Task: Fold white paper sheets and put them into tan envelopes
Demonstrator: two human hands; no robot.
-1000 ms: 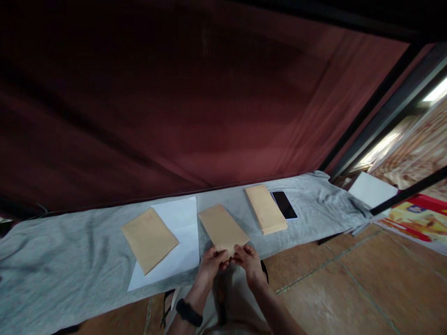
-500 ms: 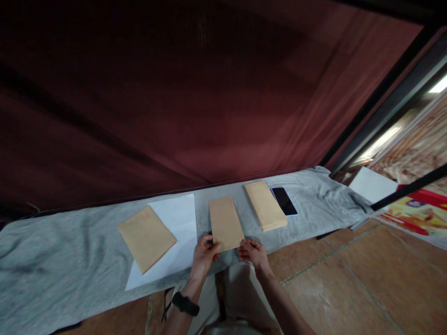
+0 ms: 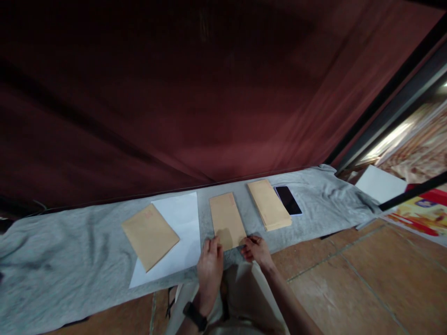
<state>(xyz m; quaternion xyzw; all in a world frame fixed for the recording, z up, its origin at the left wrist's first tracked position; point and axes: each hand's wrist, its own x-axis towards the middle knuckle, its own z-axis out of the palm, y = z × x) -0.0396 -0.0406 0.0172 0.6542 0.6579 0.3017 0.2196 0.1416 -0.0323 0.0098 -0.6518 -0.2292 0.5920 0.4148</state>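
A brown paper envelope point(image 3: 227, 218) lies lengthwise on the grey cloth in front of me, with small red print near its far right corner. My left hand point(image 3: 210, 263), back upward and fingers bent together, is at the envelope's near left edge; its thumb is hidden. At the near right corner, my right hand point(image 3: 255, 250) pinches the envelope between thumb and fingers. To the right lies a stack of similar brown envelopes point(image 3: 269, 204). On the left, another brown envelope point(image 3: 151, 237) rests aslant over a white sheet of paper point(image 3: 186, 218).
A dark-screened phone point(image 3: 288, 201) lies right of the stack. Grey cloth point(image 3: 70, 251) covers the narrow surface, backed by a dark red curtain point(image 3: 209, 116). Tiled floor point(image 3: 349, 279) shows in front. A colourful box point(image 3: 419, 214) and a white panel point(image 3: 380, 184) stand at far right.
My left hand has turned from a thumb-on-top pinch to back upward, fingers at the envelope's edge. Red print now shows on the envelope. My right hand stays at its corner.
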